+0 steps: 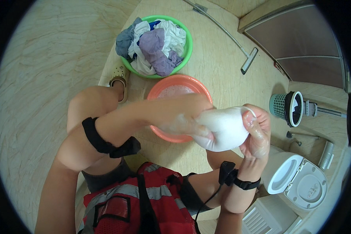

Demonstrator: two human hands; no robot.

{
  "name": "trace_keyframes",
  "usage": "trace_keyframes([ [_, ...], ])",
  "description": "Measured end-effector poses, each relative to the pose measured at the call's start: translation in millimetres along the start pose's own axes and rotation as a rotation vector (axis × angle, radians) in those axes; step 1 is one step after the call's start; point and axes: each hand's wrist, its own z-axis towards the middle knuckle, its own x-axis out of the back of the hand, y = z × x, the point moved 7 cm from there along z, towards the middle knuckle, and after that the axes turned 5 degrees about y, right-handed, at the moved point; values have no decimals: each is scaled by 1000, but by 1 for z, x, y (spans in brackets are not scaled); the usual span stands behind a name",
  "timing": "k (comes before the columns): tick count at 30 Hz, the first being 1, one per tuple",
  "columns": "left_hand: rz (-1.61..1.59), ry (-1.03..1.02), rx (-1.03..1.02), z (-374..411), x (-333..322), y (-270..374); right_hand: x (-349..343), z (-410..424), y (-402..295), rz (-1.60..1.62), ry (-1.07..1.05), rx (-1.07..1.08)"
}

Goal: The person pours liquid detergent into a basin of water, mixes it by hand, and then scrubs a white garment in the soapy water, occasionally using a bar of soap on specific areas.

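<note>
Both of my hands hold a small white cloth item (pixel 226 128) above and to the right of an orange plastic basin (pixel 157 87). My left hand (pixel 193 128), slightly blurred and with suds on it, grips its left side. On the other side, my right hand (pixel 257 131) pinches the edge between thumb and fingers, and lather coats the thumb and palm. Sudsy water (pixel 175 90) shows in the basin, partly hidden by my left forearm. Beyond it stands a green basin (pixel 190 49) heaped with white, purple and grey-blue cloths (pixel 153 49).
A floor squeegee (pixel 249 60) lies on the tiles at the upper right. A lidded-open toilet (pixel 283 172) and a teal waste basket (pixel 278 106) with a black liner are at the right. Below the toilet is a slatted white plastic item (pixel 260 219).
</note>
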Motion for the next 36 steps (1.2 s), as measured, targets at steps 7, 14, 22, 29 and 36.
trace_keyframes([
  [7,-428,388,50,16,17,-10,15,16,-4,-624,464,352],
  [14,-1349,451,3,42,-19,-71,-42,5,16,-1264,477,913],
  [22,-1021,730,249,47,-21,-65,-10,19,30,-1297,547,799],
  [29,-1253,569,344,42,-15,-60,-1,8,35,-1164,549,677],
  [36,-1100,185,35,32,11,-12,4,9,84,-45,-60,59],
])
